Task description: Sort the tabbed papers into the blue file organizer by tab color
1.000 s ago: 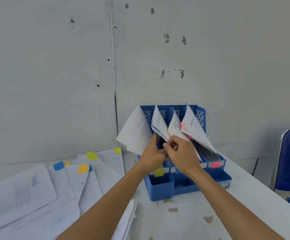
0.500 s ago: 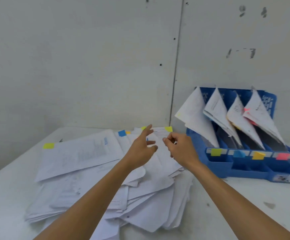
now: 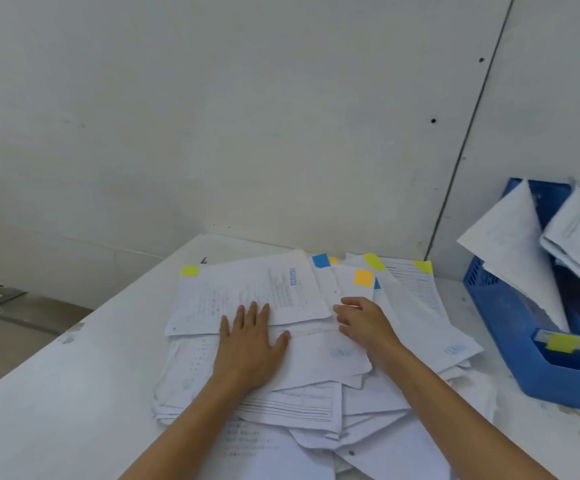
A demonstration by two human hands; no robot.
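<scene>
Soft even daylight, faint shadows, slight motion blur, wide-angle edge distortion

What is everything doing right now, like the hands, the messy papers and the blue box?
Loose pile of white tabbed papers: fanned out flat on the white table.
Left hand: flat, fingers straight, pressing the pile.
Right hand: fingertips touching papers beside the orange-tabbed sheet.
Blue plastic file organizer: standing at right, partly out of frame.
White papers in the organizer: leaning upright in its slots.
</scene>
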